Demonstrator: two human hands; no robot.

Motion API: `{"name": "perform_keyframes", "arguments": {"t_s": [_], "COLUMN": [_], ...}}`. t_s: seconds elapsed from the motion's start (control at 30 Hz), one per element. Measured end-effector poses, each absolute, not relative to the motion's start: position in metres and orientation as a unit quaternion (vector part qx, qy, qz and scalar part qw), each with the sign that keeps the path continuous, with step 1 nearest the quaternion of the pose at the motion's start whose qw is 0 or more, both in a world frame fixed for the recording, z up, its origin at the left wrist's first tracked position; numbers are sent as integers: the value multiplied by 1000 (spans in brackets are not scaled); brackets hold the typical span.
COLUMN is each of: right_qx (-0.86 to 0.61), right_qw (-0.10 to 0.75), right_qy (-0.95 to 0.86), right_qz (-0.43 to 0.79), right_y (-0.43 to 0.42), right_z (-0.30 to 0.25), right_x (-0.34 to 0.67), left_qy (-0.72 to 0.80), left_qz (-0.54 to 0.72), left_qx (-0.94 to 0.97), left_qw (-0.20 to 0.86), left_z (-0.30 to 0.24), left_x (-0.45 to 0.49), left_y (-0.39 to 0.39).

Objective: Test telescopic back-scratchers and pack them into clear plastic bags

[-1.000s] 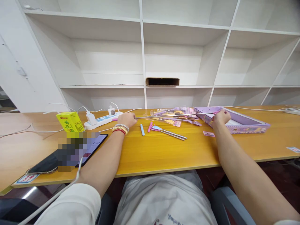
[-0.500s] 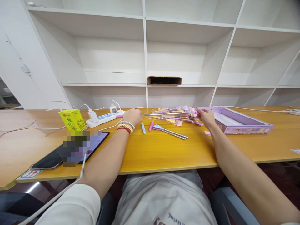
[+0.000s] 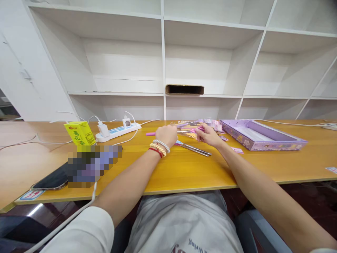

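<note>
While the left hand and right hand grip it, the slim silvery rod shows a pink handle.

Head-worn view, forward and down

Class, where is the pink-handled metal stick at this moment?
In the head view, the pink-handled stick is near the middle, held between the left hand and right hand, its handle jutting left toward the white power strip.
</note>
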State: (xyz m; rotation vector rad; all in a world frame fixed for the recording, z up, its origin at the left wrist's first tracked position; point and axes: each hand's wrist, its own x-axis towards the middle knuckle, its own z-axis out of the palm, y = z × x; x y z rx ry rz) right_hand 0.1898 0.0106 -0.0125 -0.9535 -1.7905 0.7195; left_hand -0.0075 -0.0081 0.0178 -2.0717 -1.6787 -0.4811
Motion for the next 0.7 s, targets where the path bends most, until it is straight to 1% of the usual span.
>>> {"name": "perform_keyframes", "arguments": {"t_s": [0.23, 0.37, 0.43, 0.6, 0.7], "right_qx": [-353, -343, -338, -337, -352], "right_qw": [445, 452, 465, 491, 493], "right_qy": [-795, -802, -794, -749, -740], "right_qz": [214, 186, 196, 291, 291], "right_y": [2, 1, 2, 8, 12], "right_z": [-11, -11, -10, -8, -9], "right_x": [172, 169, 169, 171, 176], "left_qy": [-598, -601, -605, -579, -549], "left_qz": [-177, -178, -179, -211, -227], "left_qx": [-756, -754, -751, -755, -768], "left_qw": [200, 195, 196, 224, 237], "left_z": [10, 10, 10, 10, 9], "left_x": [5, 2, 3, 3, -2], "left_y": [-14, -13, -12, -10, -5]}}
